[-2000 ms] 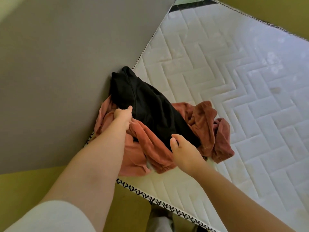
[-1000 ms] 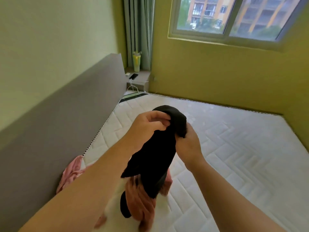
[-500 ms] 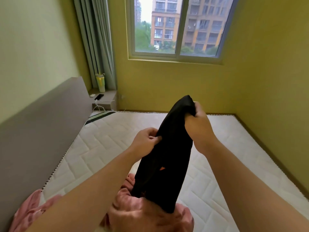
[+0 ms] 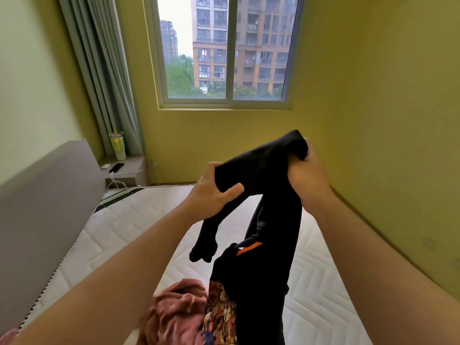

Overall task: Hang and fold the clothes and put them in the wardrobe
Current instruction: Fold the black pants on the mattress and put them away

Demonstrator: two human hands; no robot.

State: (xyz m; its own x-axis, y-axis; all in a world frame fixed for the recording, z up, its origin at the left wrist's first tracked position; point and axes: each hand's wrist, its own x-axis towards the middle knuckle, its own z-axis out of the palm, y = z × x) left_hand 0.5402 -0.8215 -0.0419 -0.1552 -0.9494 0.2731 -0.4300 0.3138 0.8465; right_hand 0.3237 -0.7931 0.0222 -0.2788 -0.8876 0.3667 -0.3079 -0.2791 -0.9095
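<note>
Room: yellow-green painted walls; sliding glass window (image 4: 226, 48) in the far wall, apartment blocks and trees beyond; grey-green pleated curtain (image 4: 104, 78) gathered to its left.
Bed: white quilted mattress (image 4: 112, 235) with zigzag stitching, reaching to the far wall; grey padded headboard (image 4: 44, 195) along its left side.
Bedside ledge: low grey shelf (image 4: 132, 163) in the far left corner, carrying a pale green lidded tumbler (image 4: 117, 146) standing upright and a black phone (image 4: 116, 167) lying flat; white cable (image 4: 119, 181) trailing down toward the mattress.
Black garment: soft black fabric garment (image 4: 268, 245) held up in the air above the mattress, stretched between both hands; long body hanging from the right hand to the lower edge of view; narrow end dangling loose below the left hand; small orange patch (image 4: 249, 247) and multicoloured print panel (image 4: 219, 312) on the hanging part.
Left hand: left hand (image 4: 214, 192) clamped on the lower-left stretch of the black garment, thumb across the front, fingers wrapped behind.
Right hand: right hand (image 4: 306, 175) higher and further right, fingers closed round the bunched top end.
Spacing: hands apart, cloth drawn between them.
Pink garment: crumpled dusty-pink velvety garment (image 4: 174, 310) lying on the mattress at the near edge, below and partly behind the hanging black cloth.
</note>
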